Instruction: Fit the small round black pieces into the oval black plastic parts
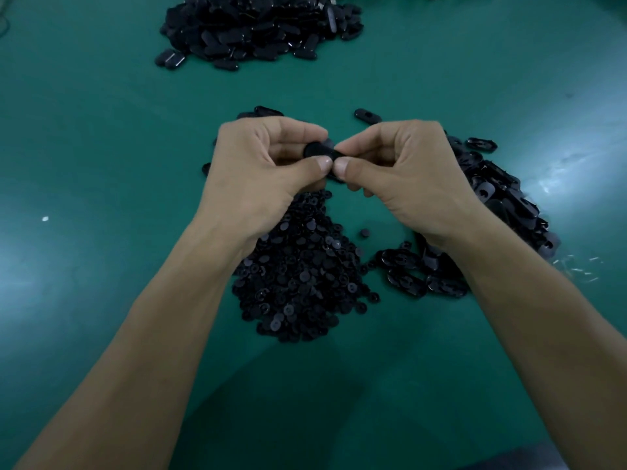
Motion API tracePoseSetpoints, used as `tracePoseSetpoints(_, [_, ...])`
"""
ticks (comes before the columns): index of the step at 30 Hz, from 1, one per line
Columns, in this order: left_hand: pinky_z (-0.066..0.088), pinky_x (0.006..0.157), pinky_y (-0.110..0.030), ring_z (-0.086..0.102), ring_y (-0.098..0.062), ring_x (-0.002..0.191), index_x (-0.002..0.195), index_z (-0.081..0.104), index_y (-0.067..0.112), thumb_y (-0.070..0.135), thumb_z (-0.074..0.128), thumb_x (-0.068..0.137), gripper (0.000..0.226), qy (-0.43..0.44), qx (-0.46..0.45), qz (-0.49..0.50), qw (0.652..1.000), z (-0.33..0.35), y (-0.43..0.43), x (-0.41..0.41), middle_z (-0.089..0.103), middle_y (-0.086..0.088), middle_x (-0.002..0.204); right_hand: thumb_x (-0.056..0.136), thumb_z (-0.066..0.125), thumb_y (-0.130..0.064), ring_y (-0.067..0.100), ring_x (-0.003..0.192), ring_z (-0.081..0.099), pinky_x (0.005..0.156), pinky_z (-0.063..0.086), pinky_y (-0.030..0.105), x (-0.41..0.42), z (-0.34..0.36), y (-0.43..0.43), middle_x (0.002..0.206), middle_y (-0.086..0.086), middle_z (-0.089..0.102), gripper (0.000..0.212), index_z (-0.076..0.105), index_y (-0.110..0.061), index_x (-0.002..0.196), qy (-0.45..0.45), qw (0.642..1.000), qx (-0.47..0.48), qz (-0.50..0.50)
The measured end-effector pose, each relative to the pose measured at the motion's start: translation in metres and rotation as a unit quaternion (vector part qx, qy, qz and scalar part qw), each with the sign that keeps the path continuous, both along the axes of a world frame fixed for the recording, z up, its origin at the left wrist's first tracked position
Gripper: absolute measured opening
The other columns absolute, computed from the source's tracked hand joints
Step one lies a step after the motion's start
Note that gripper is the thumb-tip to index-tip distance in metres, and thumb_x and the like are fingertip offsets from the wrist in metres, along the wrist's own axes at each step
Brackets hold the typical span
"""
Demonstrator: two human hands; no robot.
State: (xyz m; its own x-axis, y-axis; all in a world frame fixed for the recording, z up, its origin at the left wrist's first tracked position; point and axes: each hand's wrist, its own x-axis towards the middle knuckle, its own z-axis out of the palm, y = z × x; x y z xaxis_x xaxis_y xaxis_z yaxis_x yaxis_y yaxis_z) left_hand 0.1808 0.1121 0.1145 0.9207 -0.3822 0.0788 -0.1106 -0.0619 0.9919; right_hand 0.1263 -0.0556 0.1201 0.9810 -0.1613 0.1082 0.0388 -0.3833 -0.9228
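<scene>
Many small round pieces lie heaped on the counter, loose oval parts right of that heap, a likely finished pile beyond it, while left hand and right hand pinch one oval part above it.

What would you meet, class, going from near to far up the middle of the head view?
Heap of small round black pieces → left hand and right hand pinching one oval black plastic part → lone oval black part → large far heap of oval black parts.
</scene>
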Motion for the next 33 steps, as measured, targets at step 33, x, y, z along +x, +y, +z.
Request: tracePoseSetpoints(33, [0.052, 0.105, -0.028, 0.065, 0.006, 0.102, 0.142, 0.056, 0.011, 0.006, 0.069, 0.092, 0.052, -0.035, 0.152, 0.176, 0.972, -0.034, 0.026, 0.038, 0.067, 0.012, 0.12, 0.103, 0.058, -0.025, 0.037, 0.126, 0.044, 0.104, 0.039, 0.039, 0.019, -0.038, -0.023, 0.131, 0.017, 0.052, 0.031, 0.066, -0.015, 0.131, 0.131, 0.893, -0.412, -0.125])
